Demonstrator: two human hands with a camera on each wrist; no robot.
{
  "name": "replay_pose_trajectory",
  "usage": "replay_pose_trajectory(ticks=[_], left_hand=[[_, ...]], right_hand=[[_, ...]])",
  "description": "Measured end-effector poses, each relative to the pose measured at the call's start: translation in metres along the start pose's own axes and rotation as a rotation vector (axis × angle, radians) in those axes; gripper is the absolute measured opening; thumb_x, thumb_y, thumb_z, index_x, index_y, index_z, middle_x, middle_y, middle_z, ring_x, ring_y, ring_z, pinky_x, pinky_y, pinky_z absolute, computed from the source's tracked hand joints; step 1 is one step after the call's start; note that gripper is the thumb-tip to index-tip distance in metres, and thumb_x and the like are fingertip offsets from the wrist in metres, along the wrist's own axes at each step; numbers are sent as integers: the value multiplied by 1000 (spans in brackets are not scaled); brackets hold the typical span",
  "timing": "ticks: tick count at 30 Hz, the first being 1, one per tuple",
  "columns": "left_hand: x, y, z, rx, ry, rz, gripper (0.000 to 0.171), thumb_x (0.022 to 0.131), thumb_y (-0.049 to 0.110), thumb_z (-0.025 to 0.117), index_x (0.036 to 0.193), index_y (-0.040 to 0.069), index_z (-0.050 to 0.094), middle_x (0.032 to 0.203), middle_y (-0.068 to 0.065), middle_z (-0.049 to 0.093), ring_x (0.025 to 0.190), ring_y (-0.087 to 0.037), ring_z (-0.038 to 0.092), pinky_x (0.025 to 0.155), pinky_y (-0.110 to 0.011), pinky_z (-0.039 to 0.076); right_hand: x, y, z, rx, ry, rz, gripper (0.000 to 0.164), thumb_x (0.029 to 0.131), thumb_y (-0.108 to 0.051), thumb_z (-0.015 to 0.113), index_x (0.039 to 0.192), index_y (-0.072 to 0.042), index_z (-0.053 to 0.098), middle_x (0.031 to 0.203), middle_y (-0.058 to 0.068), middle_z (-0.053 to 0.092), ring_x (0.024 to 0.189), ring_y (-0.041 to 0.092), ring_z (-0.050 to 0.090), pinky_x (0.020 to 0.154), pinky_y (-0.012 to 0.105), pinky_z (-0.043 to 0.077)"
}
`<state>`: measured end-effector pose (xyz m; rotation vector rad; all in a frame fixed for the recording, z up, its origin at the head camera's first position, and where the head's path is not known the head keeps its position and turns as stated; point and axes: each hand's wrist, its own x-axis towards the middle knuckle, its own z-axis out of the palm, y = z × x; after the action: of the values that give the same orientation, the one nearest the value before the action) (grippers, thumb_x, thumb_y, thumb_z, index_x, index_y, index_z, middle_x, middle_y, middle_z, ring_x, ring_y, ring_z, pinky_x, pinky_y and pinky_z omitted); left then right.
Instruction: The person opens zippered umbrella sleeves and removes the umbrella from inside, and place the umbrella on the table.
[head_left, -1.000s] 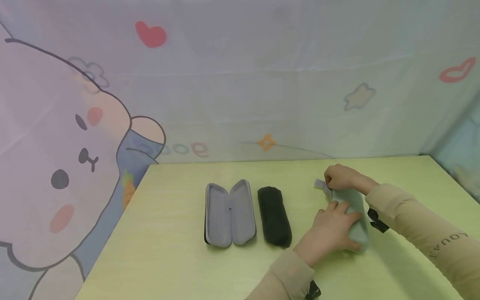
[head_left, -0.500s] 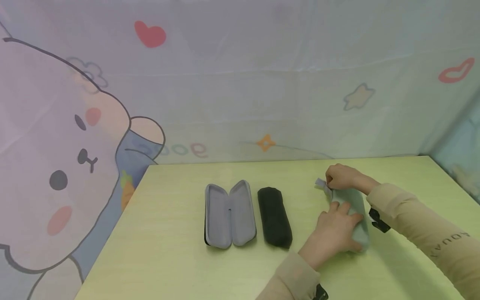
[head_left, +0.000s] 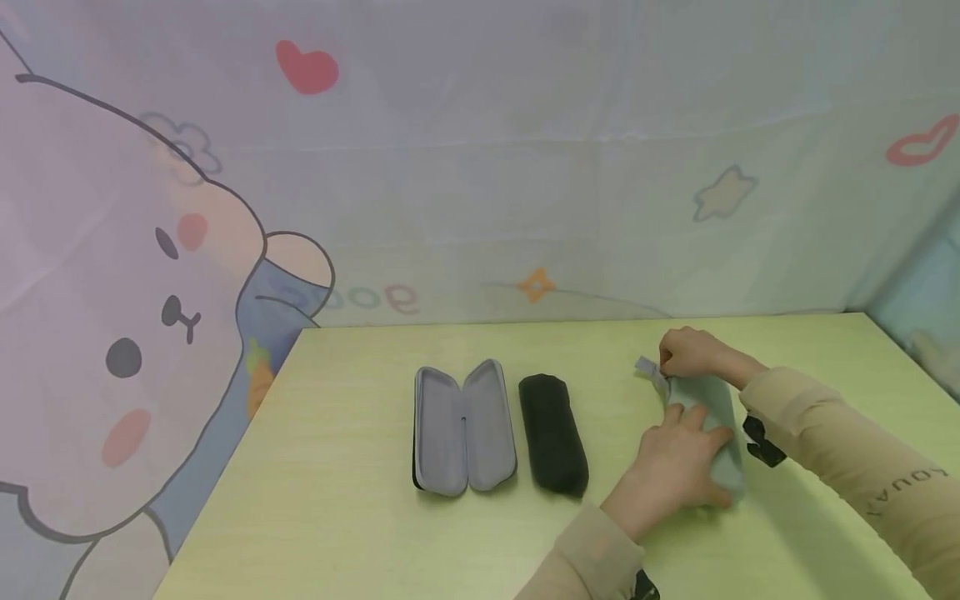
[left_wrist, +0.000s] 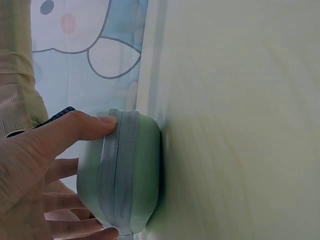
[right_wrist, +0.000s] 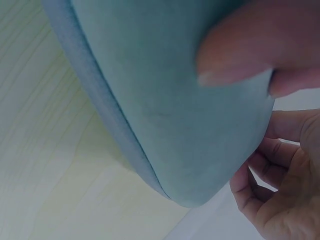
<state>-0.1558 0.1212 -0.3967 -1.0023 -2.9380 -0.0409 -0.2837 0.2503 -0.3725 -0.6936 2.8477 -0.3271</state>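
Observation:
A pale green zip-up glasses case (head_left: 708,396) rests on the table at the right, its grey zip band running round the side. My left hand (head_left: 678,458) grips it across the near half, fingers spread over the top. In the left wrist view the thumb presses on the zip band (left_wrist: 120,170) at the case's end. At the far end, my right hand (head_left: 697,354) has its fingers curled close at the zip, beside a small grey fabric tab (head_left: 647,367). In the right wrist view those curled fingers (right_wrist: 280,155) sit at the case's corner; the zip pull is hidden.
Left of the hands lies a long black case (head_left: 553,433). Beside it another case (head_left: 465,429) stands spread open, showing two grey-lined halves. The light yellow-green table (head_left: 337,533) meets a printed cloth backdrop (head_left: 480,167) at its far edge.
Both hands keep nearly the same place on the green glasses case. My left wrist has shifted slightly to the right, and the head view has moved a little.

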Motion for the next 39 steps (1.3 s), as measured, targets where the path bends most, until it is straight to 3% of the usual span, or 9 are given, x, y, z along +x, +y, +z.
replay_pose_trajectory(ticks=[3, 7, 11, 23, 28, 39], left_hand=[[0, -1, 1, -9, 5, 8, 68, 70, 63, 73, 132, 46, 51, 131, 15, 46, 117, -7, 42, 63, -20, 44], [-1, -2, 1, -8, 8, 15, 67, 71, 63, 72, 132, 45, 51, 131, 14, 46, 117, -8, 42, 62, -20, 45], [0, -3, 1, -7, 17, 20, 67, 71, 63, 73, 131, 44, 52, 129, 13, 47, 116, -9, 43, 61, -21, 46], [-1, -1, 0, -28, 12, 22, 66, 70, 62, 74, 130, 44, 52, 128, 13, 47, 115, -9, 43, 59, -21, 44], [-1, -1, -1, -23, 12, 16, 67, 70, 63, 74, 130, 44, 52, 128, 12, 47, 115, -10, 43, 59, -21, 44], [-2, -2, -1, -53, 25, 7, 64, 70, 60, 75, 128, 44, 54, 124, 12, 49, 113, -9, 44, 60, -20, 44]], right_hand=[[0, 1, 1, -5, 14, 4, 17, 84, -6, 57, 71, -5, 68, 61, -2, 57, 52, 9, 36, 52, 25, 32], [0, 0, 2, 11, 33, 21, 29, 83, -3, 55, 55, -13, 52, 49, -8, 34, 50, 8, 20, 49, 23, 22], [0, -1, 2, 13, 58, 37, 39, 79, -1, 53, 50, -20, 35, 49, -10, 19, 51, 8, 11, 49, 22, 15], [0, 4, 2, -4, 72, 67, 38, 74, -1, 52, 49, -21, 32, 48, -11, 19, 51, 8, 12, 49, 22, 14], [0, 6, 2, 36, 79, 47, 40, 74, 1, 50, 48, -22, 30, 47, -12, 17, 51, 7, 9, 49, 22, 13], [1, 19, 4, 149, 50, 97, 37, 75, -1, 51, 48, -20, 34, 46, -10, 23, 49, 8, 13, 49, 23, 16]])
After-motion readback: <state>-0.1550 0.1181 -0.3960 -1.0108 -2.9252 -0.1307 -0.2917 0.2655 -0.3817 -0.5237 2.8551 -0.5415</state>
